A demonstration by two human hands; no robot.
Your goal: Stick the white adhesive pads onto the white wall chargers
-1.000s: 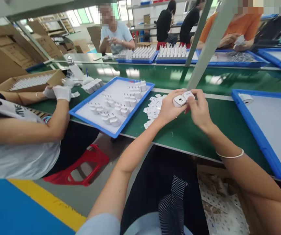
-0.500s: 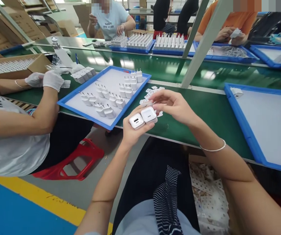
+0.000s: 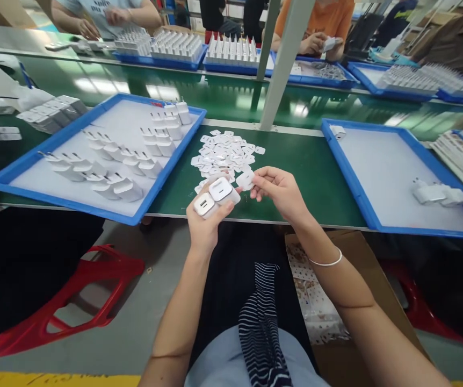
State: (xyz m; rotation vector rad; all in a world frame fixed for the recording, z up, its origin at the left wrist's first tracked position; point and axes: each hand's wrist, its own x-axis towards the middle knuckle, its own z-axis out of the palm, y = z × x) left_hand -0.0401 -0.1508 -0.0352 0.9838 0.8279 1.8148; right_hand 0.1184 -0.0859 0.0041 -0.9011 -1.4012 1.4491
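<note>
Many chargers (image 3: 110,161) in blue tray (image 3: 66,201)

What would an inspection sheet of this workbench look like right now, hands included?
Surface: green bench.
Job's things: two white chargers side by side in the left hand; small white piece pinched by the right hand.
Clutter: pile of white pieces; left tray with chargers; right tray with a few.
Hands: both closed on their items.
Cables: nothing seen.
Surroundings: cardboard box below, red stool, other workers at trays behind.
</note>
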